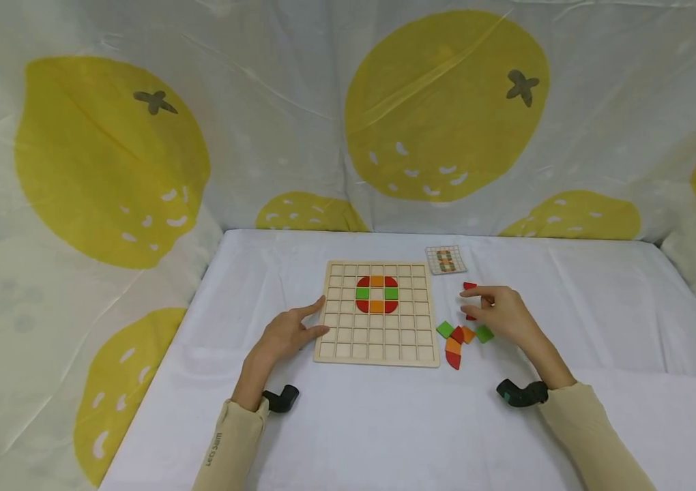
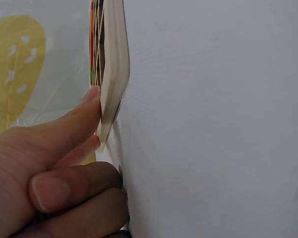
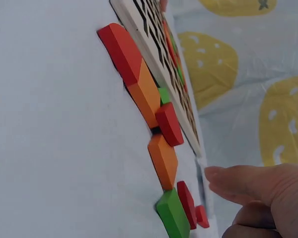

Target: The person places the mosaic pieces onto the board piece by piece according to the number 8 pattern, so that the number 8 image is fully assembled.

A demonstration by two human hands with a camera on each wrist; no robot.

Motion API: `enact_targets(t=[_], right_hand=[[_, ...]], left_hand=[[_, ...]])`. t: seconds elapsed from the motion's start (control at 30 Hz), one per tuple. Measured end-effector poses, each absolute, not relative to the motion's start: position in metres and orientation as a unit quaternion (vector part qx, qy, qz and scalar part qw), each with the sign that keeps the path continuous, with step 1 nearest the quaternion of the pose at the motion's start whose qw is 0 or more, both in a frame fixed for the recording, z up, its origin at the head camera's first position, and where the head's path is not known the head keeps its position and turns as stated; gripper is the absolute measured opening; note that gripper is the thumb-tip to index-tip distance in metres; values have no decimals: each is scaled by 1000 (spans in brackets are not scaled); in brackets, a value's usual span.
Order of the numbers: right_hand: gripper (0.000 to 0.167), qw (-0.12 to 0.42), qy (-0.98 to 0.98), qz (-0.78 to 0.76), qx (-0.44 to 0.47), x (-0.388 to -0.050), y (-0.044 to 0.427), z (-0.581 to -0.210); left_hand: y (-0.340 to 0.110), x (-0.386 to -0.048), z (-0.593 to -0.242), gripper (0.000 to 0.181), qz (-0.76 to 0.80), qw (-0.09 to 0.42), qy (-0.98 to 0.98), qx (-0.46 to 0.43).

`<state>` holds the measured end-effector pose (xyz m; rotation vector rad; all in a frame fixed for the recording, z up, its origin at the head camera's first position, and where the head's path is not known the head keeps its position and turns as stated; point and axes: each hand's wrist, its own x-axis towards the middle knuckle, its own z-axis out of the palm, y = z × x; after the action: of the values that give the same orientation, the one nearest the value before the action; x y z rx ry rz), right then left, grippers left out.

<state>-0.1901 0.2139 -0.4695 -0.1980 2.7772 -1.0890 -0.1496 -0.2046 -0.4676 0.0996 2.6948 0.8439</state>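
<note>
A wooden grid board [image 1: 376, 351] lies on the table. On it, red rounded corner pieces, two orange squares [image 1: 377, 280] and two green squares [image 1: 392, 293] form a ring around one bare cell. My left hand [image 1: 286, 334] rests against the board's left edge, fingertips touching it. To the right of the board, my right hand [image 1: 501, 314] hovers by two red pieces [image 1: 469, 286], thumb and index finger apart with nothing between them. Nearer me lie loose tiles: an orange tile [image 3: 163, 161], a green tile [image 3: 173, 213] and several more.
A small pattern card [image 1: 445, 260] showing a coloured grid lies beyond the board's far right corner. White cloth [image 1: 379, 429] covers the table. Behind it hangs a curtain [image 1: 299, 123] with large yellow lemons. Each wrist carries a dark camera mount [image 1: 521, 393].
</note>
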Motion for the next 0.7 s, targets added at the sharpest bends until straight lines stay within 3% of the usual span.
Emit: enact_targets(t=[0.37, 0.53, 0.7], right_hand=[[37, 93, 932, -338, -87, -186, 234, -468], [34, 97, 936, -329, -73, -185, 236, -467], [42, 86, 945, -313, -35, -184, 230, -470]], left_hand=[[-205, -149, -470, 71, 298, 155, 941, 39], [-205, -149, -469, 71, 298, 156, 941, 38], [-203, -150, -468, 71, 298, 156, 941, 34]])
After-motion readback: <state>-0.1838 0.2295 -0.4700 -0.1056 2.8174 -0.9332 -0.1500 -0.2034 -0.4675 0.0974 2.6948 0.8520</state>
